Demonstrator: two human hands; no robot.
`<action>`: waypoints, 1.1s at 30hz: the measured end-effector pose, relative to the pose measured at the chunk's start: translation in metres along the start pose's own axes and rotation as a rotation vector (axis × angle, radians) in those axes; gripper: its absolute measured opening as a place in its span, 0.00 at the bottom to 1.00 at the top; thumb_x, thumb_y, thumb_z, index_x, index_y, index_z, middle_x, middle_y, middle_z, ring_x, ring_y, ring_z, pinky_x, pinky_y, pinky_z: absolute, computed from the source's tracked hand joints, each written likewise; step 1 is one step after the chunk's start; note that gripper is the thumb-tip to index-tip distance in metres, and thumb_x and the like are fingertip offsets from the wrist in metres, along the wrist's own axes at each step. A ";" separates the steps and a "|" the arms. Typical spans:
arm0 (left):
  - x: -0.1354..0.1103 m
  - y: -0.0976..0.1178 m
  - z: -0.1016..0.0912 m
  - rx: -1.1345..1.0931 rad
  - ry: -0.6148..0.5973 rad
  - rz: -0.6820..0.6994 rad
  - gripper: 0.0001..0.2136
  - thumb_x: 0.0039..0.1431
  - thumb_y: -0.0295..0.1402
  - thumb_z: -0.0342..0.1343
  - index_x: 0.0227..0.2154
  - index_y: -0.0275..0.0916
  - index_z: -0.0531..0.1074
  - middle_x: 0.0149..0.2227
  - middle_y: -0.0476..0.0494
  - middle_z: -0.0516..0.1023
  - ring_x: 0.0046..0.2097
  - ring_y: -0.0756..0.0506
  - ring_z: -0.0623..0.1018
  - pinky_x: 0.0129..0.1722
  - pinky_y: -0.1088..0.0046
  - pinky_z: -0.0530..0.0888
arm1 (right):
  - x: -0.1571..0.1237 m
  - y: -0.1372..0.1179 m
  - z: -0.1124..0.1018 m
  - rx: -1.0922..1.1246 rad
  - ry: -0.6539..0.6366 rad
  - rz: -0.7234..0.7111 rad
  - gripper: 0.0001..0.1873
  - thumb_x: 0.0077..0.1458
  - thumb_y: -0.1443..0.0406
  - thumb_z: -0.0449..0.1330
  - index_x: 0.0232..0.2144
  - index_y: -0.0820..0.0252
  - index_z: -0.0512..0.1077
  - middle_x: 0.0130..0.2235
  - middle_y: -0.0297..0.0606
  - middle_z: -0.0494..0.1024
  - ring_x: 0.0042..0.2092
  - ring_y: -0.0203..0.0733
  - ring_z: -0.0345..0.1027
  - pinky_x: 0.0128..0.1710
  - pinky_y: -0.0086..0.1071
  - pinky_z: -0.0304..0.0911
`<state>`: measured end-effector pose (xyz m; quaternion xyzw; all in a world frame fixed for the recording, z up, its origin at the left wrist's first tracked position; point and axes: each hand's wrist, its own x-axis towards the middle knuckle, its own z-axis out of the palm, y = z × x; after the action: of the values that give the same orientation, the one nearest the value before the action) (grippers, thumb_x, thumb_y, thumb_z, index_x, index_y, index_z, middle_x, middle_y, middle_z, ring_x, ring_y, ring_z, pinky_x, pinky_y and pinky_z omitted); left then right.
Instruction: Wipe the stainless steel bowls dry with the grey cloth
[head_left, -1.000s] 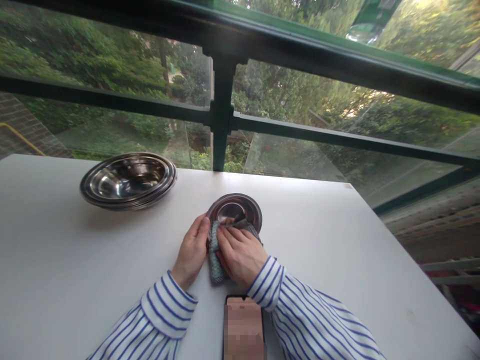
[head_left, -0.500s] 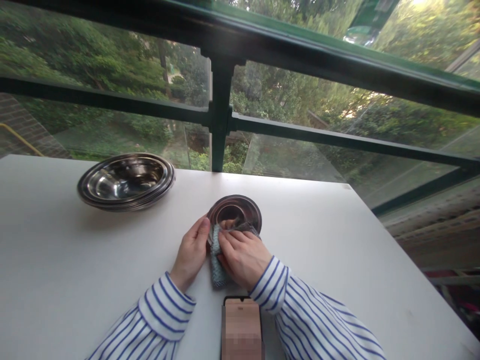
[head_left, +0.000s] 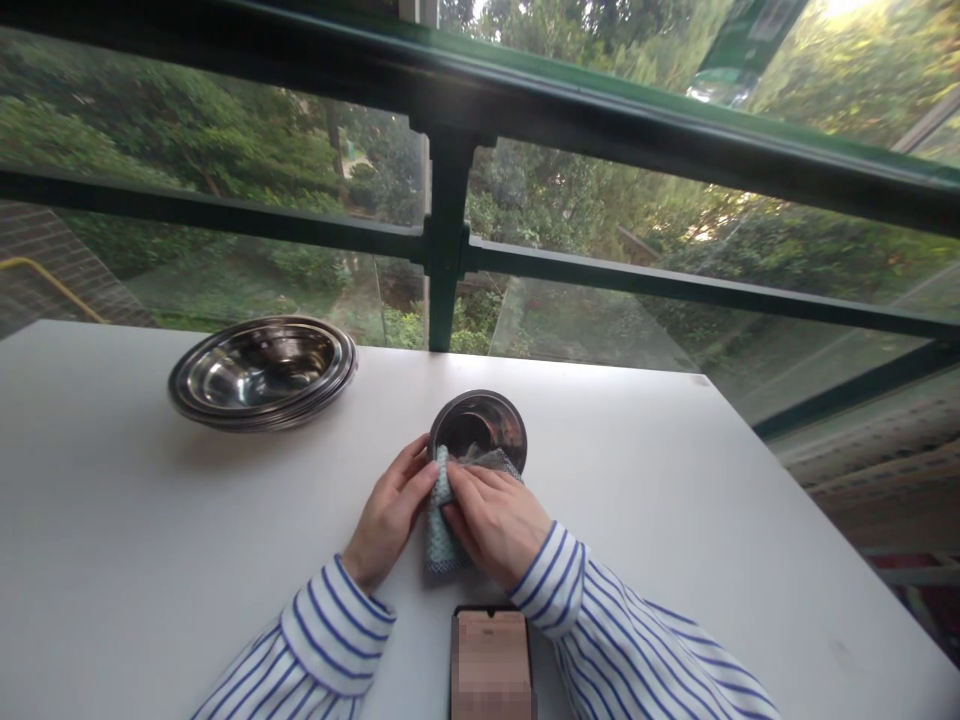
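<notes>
A small stainless steel bowl point(head_left: 506, 425) stands near the middle of the white table, tilted a little toward me. My left hand point(head_left: 388, 515) grips its left rim, thumb on the near side and fingers around the outside. Closed on a blue-grey patterned cloth point(head_left: 444, 545), my right hand point(head_left: 499, 515) presses it over the near rim of the bowl. Part of the cloth reaches inside, and its lower end hangs down toward the tabletop. The fingertips of the right hand are partly hidden by the cloth.
At the back left of the white table point(head_left: 247, 560) sits a stack of larger steel bowls point(head_left: 262, 375). A phone point(head_left: 491, 655) lies in front of my hands. Behind the table runs a window with a dark green frame point(head_left: 444, 250).
My right hand has drawn the cloth from deeper in the bowl back to its near rim. My left thumb has shifted toward the cloth. The whole view has moved slightly.
</notes>
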<state>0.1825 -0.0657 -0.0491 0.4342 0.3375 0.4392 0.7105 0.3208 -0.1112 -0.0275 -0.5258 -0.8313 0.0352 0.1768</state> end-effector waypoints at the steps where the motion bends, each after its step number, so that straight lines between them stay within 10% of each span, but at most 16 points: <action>1: 0.000 0.000 0.000 0.008 -0.018 0.001 0.21 0.54 0.35 0.53 0.51 0.38 0.64 0.50 0.39 0.72 0.52 0.42 0.70 0.54 0.64 0.62 | 0.000 0.000 0.000 0.022 0.004 0.006 0.22 0.58 0.66 0.48 0.53 0.71 0.57 0.49 0.49 0.70 0.52 0.43 0.62 0.48 0.36 0.60; 13: 0.002 -0.002 0.002 0.058 0.059 0.047 0.20 0.53 0.39 0.53 0.49 0.37 0.68 0.46 0.40 0.76 0.50 0.41 0.71 0.54 0.60 0.62 | -0.001 0.001 0.006 0.009 0.001 -0.038 0.23 0.57 0.63 0.48 0.54 0.69 0.57 0.53 0.49 0.66 0.54 0.43 0.59 0.49 0.36 0.58; 21: 0.004 -0.003 0.001 0.055 0.099 0.057 0.21 0.53 0.40 0.53 0.49 0.38 0.68 0.48 0.41 0.74 0.52 0.42 0.70 0.53 0.63 0.64 | -0.003 0.006 -0.015 -0.136 -0.152 0.026 0.13 0.51 0.64 0.53 0.39 0.62 0.68 0.38 0.42 0.76 0.41 0.45 0.64 0.41 0.39 0.55; 33: 0.003 -0.001 0.005 -0.072 0.070 0.006 0.19 0.53 0.39 0.54 0.48 0.40 0.69 0.41 0.43 0.78 0.46 0.43 0.74 0.50 0.63 0.67 | 0.000 0.001 0.001 -0.019 -0.080 0.027 0.25 0.59 0.60 0.46 0.56 0.67 0.56 0.56 0.43 0.64 0.54 0.47 0.55 0.49 0.41 0.53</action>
<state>0.1881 -0.0647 -0.0489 0.3940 0.3446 0.4681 0.7120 0.3208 -0.1105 -0.0282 -0.5368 -0.8308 0.0506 0.1381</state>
